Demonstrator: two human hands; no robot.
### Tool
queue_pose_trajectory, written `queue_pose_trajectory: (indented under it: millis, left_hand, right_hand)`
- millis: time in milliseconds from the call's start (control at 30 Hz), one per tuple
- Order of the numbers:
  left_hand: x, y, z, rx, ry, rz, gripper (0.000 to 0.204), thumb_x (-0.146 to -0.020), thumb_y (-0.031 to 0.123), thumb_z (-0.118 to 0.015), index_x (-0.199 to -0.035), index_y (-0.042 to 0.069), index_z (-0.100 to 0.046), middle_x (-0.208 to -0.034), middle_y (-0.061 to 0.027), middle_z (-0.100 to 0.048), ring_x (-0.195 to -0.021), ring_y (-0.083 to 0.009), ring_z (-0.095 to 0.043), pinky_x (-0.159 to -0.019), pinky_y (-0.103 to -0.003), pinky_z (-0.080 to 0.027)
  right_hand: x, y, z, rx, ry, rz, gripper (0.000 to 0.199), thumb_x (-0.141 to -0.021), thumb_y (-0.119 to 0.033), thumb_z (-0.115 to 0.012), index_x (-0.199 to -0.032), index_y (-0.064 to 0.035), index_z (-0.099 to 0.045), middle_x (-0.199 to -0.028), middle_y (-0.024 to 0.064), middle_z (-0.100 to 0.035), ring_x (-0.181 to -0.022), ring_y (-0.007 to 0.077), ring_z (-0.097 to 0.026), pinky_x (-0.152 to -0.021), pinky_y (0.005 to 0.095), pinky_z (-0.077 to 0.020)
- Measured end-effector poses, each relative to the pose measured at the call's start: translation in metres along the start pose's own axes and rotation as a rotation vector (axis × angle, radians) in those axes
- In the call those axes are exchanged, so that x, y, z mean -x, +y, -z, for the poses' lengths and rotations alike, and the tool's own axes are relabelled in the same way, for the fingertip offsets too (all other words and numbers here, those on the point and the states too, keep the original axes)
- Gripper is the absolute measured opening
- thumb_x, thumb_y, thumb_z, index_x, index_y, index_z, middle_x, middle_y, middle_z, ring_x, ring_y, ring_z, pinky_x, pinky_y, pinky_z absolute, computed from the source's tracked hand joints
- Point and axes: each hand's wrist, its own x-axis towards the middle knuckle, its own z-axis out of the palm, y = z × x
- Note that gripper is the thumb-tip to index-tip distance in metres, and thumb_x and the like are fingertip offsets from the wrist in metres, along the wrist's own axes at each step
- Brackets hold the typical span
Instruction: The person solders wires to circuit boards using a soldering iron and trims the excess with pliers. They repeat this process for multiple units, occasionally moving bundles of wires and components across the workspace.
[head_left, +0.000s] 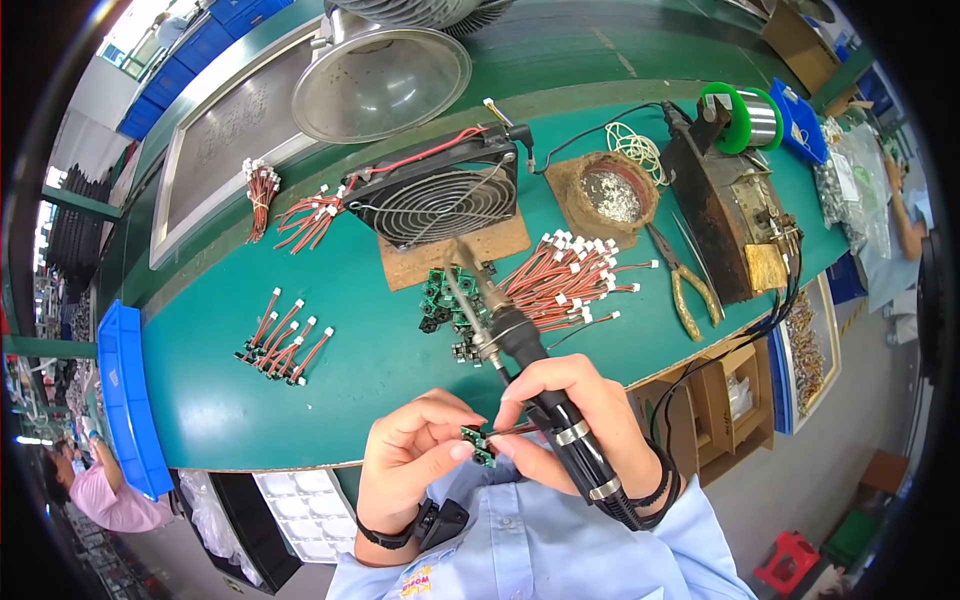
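Observation:
Close to my body, my left hand (pixel 415 447) pinches a small green circuit board (pixel 480 453) between thumb and fingertips. My right hand (pixel 592 412) is wrapped round a black soldering iron (pixel 565 425) with a thin metal feed tube (pixel 468 315) alongside; its tip points away over the table. Between the same right thumb and finger runs a thin dark red wire (pixel 517 430), its end at the board. Whether the wire is joined to it I cannot tell. Beyond the iron lie a heap of green boards (pixel 440 298) and a pile of red-and-black wires with white connectors (pixel 568 275).
A black fan (pixel 435 195) with a wire guard stands at the back of the green table (pixel 230 400). Pliers (pixel 690 295), a round dish (pixel 618 195), a dark metal box (pixel 715 210) and a solder spool (pixel 750 118) are at right. Wired boards (pixel 285 340) and a blue bin (pixel 130 395) are at left.

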Motion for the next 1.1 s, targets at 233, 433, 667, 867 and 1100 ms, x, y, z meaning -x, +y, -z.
queue_pose_trajectory:
  millis: [233, 433, 667, 867, 1100]
  left_hand:
    - [-0.004, 0.002, -0.008, -0.074, -0.003, -0.043, 0.018, -0.083, -0.007, -0.054, -0.101, -0.004, -0.053, -0.107, -0.0184, -0.055, -0.095, -0.0204, -0.058, -0.081, -0.030, -0.046]
    - [-0.004, 0.004, -0.015, 0.059, 0.106, 0.072, 0.015, -0.081, 0.005, -0.059, -0.091, 0.000, -0.049, -0.095, -0.0206, -0.061, -0.085, -0.0217, -0.059, -0.075, -0.031, -0.047]
    - [-0.008, 0.004, -0.017, 0.115, 0.110, 0.123, 0.014, -0.083, 0.007, -0.058, -0.091, 0.001, -0.048, -0.097, -0.0216, -0.062, -0.084, -0.0207, -0.060, -0.072, -0.029, -0.047]
    - [-0.014, -0.007, 0.000, -0.066, 0.177, -0.027, 0.010, -0.089, 0.000, -0.051, -0.098, 0.002, -0.047, -0.109, -0.0219, -0.059, -0.096, -0.0170, -0.058, -0.076, -0.026, -0.047]
    - [-0.022, -0.013, -0.008, -0.192, 0.344, -0.202, 0.012, -0.087, 0.003, -0.055, -0.095, 0.002, -0.046, -0.104, -0.0198, -0.062, -0.089, -0.0159, -0.059, -0.074, -0.027, -0.046]
  right_hand:
    - [0.005, 0.010, -0.005, 0.199, 0.140, 0.122, 0.039, -0.072, 0.010, -0.066, -0.102, -0.0055, -0.047, -0.084, 0.0080, -0.064, -0.070, 0.0125, -0.063, -0.061, 0.0244, -0.0494]
    - [0.009, 0.009, -0.002, 0.199, 0.079, 0.127, 0.038, -0.073, 0.011, -0.064, -0.102, -0.0055, -0.046, -0.089, 0.0120, -0.063, -0.074, 0.0148, -0.064, -0.064, 0.0258, -0.0504]
    - [0.007, 0.009, 0.002, 0.155, 0.071, 0.109, 0.040, -0.075, 0.005, -0.068, -0.105, -0.0059, -0.044, -0.091, 0.0124, -0.062, -0.073, 0.0180, -0.061, -0.069, 0.0281, -0.0496]
    - [0.018, 0.016, 0.024, 0.505, 0.179, 0.230, 0.052, -0.071, -0.031, -0.076, -0.110, -0.0066, -0.052, -0.083, 0.0038, -0.062, -0.070, 0.0190, -0.056, -0.076, 0.0353, -0.0387]
    - [0.056, 0.021, 0.028, 0.643, 0.105, 0.270, 0.059, -0.064, -0.044, -0.079, -0.105, -0.0089, -0.054, -0.075, 0.0038, -0.061, -0.070, 0.0187, -0.055, -0.076, 0.0389, -0.0334]
